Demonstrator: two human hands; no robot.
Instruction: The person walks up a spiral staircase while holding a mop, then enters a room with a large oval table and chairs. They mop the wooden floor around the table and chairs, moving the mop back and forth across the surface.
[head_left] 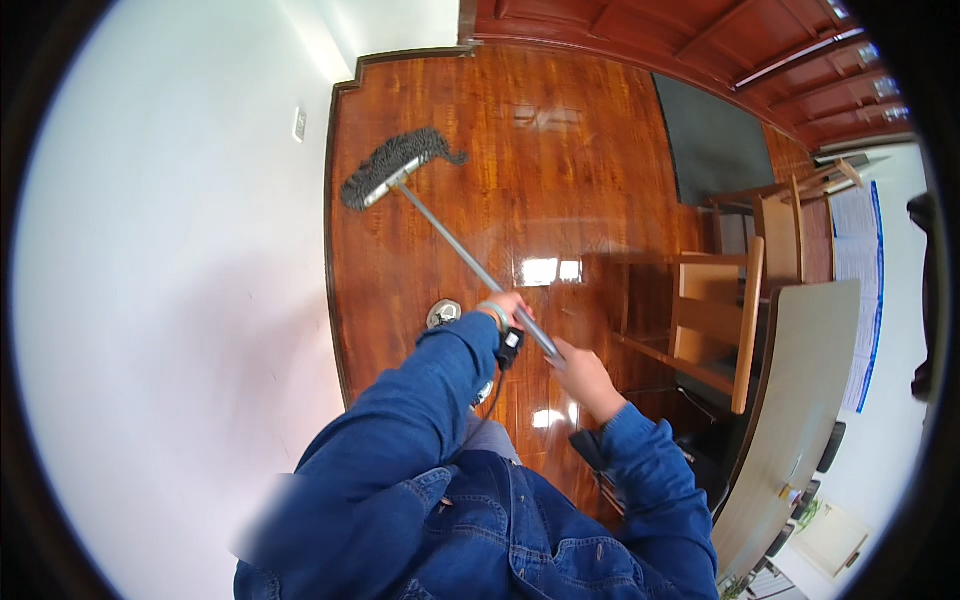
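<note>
A mop with a grey metal pole slants from my hands up and left across the floor. Its dark grey shaggy head rests on the glossy wooden floor near the left wall, one loose end trailing to the right. My left hand is closed round the middle of the pole, with a band and a small black device at the wrist. Lower down, my right hand grips the pole close to its near end.
A white wall with dark skirting runs along the left. On the right stand wooden chairs and a long light-topped table. A dark mat lies before red-brown panelled doors at the far side. My shoe shows below the pole.
</note>
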